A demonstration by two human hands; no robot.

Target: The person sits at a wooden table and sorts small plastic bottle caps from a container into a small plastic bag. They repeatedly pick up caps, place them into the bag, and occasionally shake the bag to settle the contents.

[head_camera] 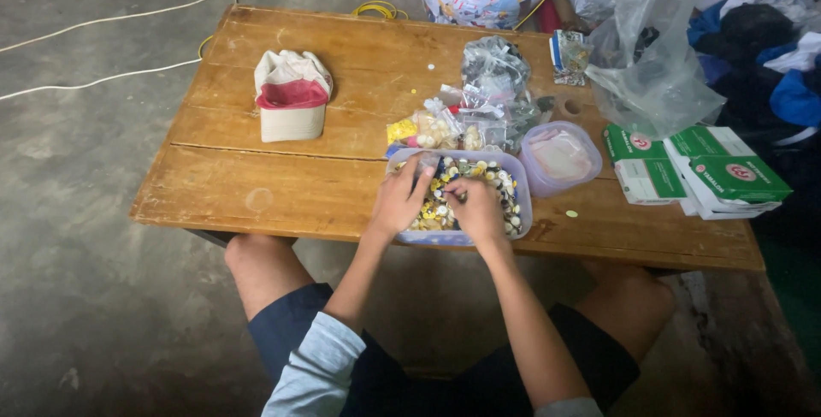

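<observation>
Two bare hands dig in a clear plastic tub (523,203) of mixed buttons (500,186) at the frame's centre, on a wooden table (256,186) filling the middle. The tub sits at the near edge, within easy reach. Left hand (400,199) rests loosely curled on the buttons; right hand (475,207) pinches among them, though I cannot tell which piece. Upper left lies a folded cap (291,96); right, green boxes (727,173) stacked aside.
</observation>
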